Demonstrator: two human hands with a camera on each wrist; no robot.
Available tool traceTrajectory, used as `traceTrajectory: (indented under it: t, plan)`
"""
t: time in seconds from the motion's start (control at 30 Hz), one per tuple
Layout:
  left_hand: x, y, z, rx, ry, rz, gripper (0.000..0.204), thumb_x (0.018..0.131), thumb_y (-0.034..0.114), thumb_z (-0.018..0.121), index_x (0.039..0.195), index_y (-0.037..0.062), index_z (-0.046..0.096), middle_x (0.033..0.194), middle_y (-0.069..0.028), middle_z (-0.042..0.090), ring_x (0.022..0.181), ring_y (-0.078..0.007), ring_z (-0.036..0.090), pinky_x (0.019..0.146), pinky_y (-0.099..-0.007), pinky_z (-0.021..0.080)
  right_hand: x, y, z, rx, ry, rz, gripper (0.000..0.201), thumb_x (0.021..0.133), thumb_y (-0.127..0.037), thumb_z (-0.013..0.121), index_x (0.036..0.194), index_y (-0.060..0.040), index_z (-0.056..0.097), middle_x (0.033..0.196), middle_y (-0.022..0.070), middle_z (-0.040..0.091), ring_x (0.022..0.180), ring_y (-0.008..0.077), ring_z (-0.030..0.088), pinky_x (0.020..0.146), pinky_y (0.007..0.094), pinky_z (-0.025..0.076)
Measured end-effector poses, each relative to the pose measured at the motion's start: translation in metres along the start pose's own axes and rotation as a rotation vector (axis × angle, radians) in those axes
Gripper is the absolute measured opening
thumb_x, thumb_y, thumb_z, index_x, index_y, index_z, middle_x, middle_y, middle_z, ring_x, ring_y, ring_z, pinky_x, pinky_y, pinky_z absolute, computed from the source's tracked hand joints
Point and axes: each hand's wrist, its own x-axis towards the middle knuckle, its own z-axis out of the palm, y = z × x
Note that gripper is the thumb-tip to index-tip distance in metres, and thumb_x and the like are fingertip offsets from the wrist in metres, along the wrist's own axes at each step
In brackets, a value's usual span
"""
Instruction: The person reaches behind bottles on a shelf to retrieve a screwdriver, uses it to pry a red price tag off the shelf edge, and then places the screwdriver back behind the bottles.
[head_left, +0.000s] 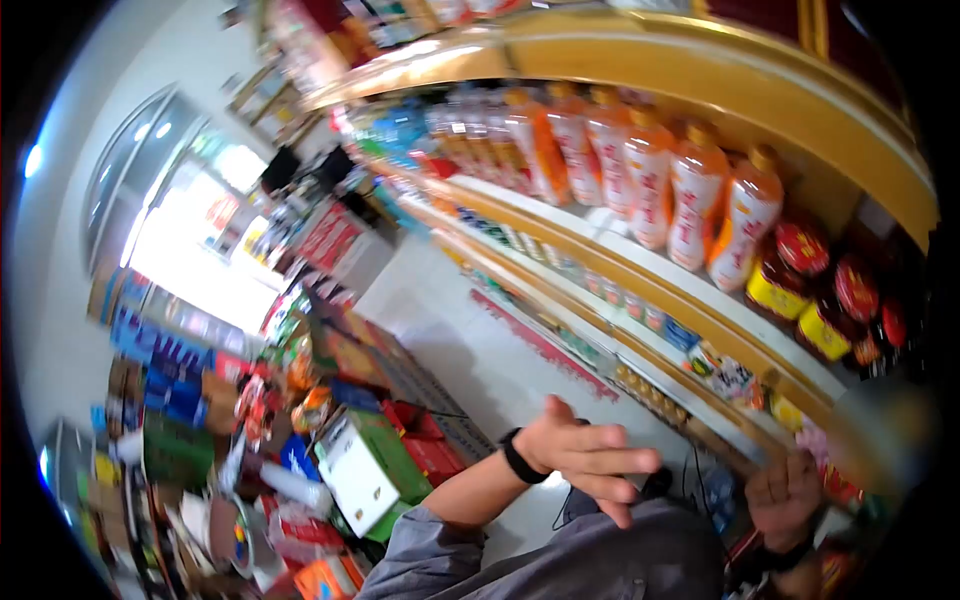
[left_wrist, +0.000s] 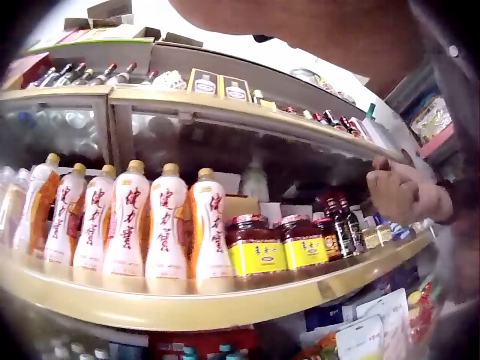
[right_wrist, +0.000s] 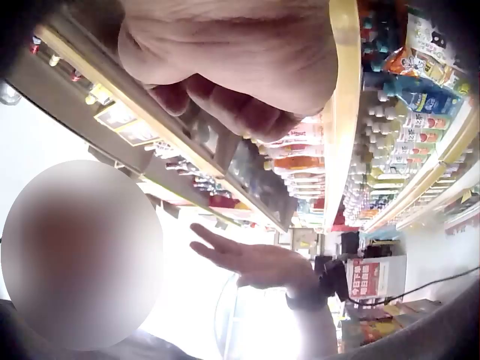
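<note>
My left hand [head_left: 590, 455], with a black band at its wrist, is raised before my body with the fingers extended and nothing in them. The right wrist view also shows this left hand [right_wrist: 255, 259], fingers spread. Beside the shelf, my right hand [head_left: 785, 495] has its fingers curled in; the left wrist view shows this right hand [left_wrist: 397, 191] fist-like. Nothing shows in its grasp in the right wrist view, where the right hand [right_wrist: 232, 60] fills the top. Nearby on the shelf stand orange drink bottles [left_wrist: 127, 225] and dark jars with yellow labels [left_wrist: 255, 251].
A long shelf with a golden edge [left_wrist: 150, 309] runs along my right, with more goods on lower levels. Boxes, including a green-and-white box [head_left: 360, 470], and bags crowd the left side. A pale floor [head_left: 430, 310] lies between. A blurred round patch [right_wrist: 82, 255] covers part of the right wrist view.
</note>
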Motion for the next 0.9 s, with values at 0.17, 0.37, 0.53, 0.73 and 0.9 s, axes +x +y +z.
traceTrajectory:
  t: [0.17,0.37,0.53,0.73,0.9]
  plan:
    - [0.029,0.04,0.012,-0.084,-0.057,-0.008,0.09,0.098,0.076,0.029,0.163,0.0147,0.019,0.156,-0.0115,0.048,0.152,-0.0277,0.031,0.117,-0.0693,-0.013,-0.028,0.042,-0.095,-0.305,0.165,-0.196,0.027,0.09,-0.018,0.054,0.067,-0.0107,0.041,0.047,0.0026,0.032,0.038,0.0148,0.025,0.04,0.0336,0.026]
    - [0.075,0.082,0.026,-1.669,0.45,-1.459,0.115,0.085,0.093,0.012,0.165,0.0109,0.003,0.17,-0.0091,0.02,0.157,-0.025,0.014,0.124,-0.0452,-0.007,0.004,-0.015,0.058,-1.853,-1.146,-1.061,0.022,0.092,-0.023,0.07,0.107,-0.0083,0.064,0.103,0.0095,0.062,0.099,0.0229,0.061,0.095,0.0371,0.049]
    - [0.06,0.086,0.021,-1.772,0.501,-1.711,0.115,0.087,0.091,0.01,0.163,0.0051,0.009,0.151,-0.0143,0.053,0.155,-0.024,0.02,0.124,-0.0462,-0.002,0.029,-0.017,0.073,-1.858,-1.518,-1.775,0.013,0.1,-0.019,0.056,0.1,-0.0113,0.066,0.105,0.003,0.062,0.103,0.0192,0.06,0.098,0.0361,0.046]
    - [0.0,0.103,-0.023,-1.665,0.311,-1.891,0.115,0.089,0.089,0.013,0.16,-0.0024,0.018,0.093,-0.0142,0.076,0.151,-0.0275,0.029,0.124,-0.0481,0.003,0.013,-0.033,0.062,-1.814,-1.258,-1.47,0.02,0.102,-0.028,0.055,0.113,-0.0156,0.066,0.121,0.0005,0.062,0.111,0.017,0.058,0.102,0.0372,0.043]
    - [-0.046,0.105,-0.12,-1.434,0.619,-2.176,0.119,0.09,0.088,0.018,0.158,-0.0088,0.014,0.079,-0.013,0.07,0.147,-0.0315,0.035,0.124,-0.0443,0.008,-0.02,-0.058,0.021,-2.182,-1.149,-1.374,0.025,0.101,-0.03,0.057,0.123,-0.0191,0.061,0.136,-0.0008,0.054,0.124,0.0164,0.053,0.104,0.0393,0.042]
